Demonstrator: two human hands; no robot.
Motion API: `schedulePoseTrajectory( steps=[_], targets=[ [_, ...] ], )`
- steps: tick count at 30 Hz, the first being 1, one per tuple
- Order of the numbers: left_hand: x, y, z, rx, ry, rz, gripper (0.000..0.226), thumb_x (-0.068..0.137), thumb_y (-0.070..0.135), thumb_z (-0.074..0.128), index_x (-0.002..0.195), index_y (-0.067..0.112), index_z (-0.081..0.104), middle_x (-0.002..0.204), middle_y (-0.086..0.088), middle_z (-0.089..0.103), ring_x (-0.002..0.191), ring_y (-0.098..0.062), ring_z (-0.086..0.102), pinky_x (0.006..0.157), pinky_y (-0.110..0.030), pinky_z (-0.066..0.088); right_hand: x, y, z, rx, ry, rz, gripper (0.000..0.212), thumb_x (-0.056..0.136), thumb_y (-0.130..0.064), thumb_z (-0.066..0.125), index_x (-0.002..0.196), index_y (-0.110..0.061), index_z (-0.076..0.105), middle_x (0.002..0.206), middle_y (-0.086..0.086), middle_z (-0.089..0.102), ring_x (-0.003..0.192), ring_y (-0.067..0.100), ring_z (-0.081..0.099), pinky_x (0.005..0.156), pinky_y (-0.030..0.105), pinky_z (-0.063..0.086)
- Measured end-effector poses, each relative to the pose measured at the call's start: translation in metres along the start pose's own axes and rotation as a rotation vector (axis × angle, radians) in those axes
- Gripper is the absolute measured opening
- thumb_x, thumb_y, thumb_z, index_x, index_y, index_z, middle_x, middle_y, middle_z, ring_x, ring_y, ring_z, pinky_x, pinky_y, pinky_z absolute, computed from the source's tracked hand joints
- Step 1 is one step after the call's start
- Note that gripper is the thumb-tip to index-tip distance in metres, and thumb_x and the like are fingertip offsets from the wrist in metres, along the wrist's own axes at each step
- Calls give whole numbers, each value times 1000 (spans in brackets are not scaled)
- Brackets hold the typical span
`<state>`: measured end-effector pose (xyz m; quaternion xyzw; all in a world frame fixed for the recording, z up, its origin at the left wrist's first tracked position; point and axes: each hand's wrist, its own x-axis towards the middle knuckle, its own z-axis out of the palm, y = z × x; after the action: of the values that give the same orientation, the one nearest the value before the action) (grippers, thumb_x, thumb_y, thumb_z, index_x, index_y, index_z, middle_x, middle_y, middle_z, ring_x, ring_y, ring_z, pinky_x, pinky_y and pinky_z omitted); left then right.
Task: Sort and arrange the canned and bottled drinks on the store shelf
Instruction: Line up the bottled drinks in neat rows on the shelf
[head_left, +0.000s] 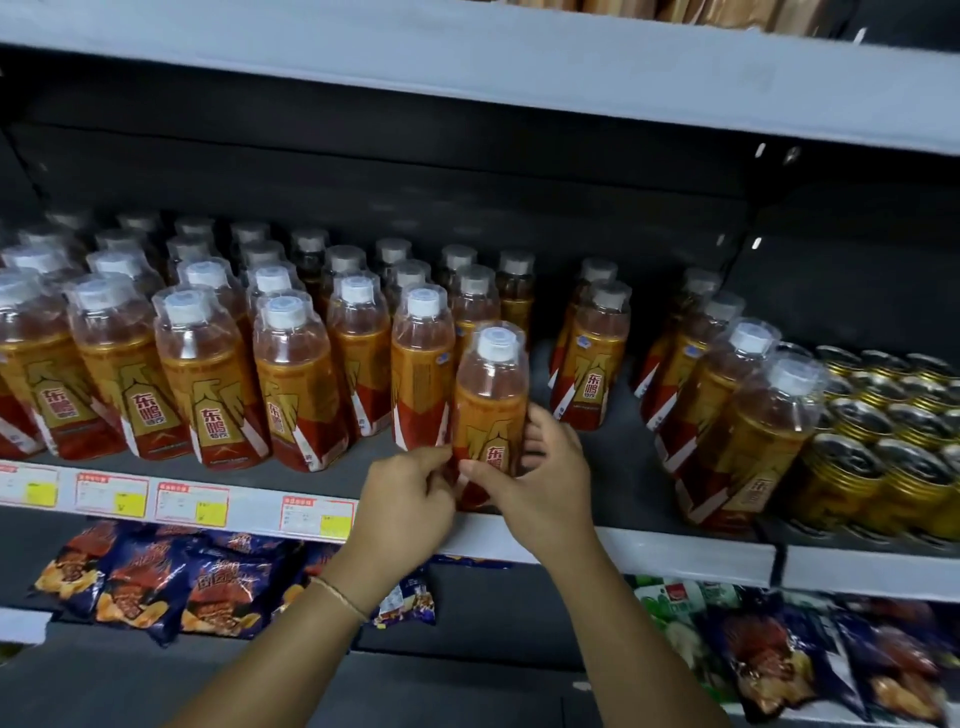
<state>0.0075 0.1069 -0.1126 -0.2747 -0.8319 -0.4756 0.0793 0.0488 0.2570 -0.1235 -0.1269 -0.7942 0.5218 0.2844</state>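
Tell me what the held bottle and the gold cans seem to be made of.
The held bottle: likely clear glossy plastic; the white cap shows through its clear top. The gold cans: probably shiny metal; ribbed walls, silvery reflecting tops.

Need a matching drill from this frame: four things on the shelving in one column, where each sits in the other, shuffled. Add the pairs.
Things
1. held bottle
2. gold cans
3. snack bags
4. price tags

Places
A. far right of the drink shelf
B. on the shelf below the drinks
C. on the front strip of the drink shelf
D. at the front edge, gripped by the left hand and right hand

Pairs: 1-D, 2-A, 3-B, 4-C
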Motion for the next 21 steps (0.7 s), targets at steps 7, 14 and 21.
schedulePoseTrajectory(
  steps=[7,14,21],
  targets=[
    [36,9,41,-269,-295,65,70,82,-15,40,100,48,64,88,45,62,83,19,61,71,2,43,13,30,-41,-78,106,118,82,69,-41,87,139,-31,46,134,-3,51,115,7,56,90,18,47],
    [63,11,75,-227,-371,101,61,79,-16,42,120,22,68,108,25,64,99,23,55,89,1,37,35,46,-65,-184,100,184,85,71,-42,85,142,-26,41,136,-2,55,124,19,55,103,46,50],
    [64,0,90,-73,-346,138,54,87,-9,48,132,18,60,129,9,61,126,-11,53,102,-6,29,39,55,-69,-230,137,188,77,75,-51,79,139,-32,42,136,-8,57,124,15,55,104,36,47]
  ],
)
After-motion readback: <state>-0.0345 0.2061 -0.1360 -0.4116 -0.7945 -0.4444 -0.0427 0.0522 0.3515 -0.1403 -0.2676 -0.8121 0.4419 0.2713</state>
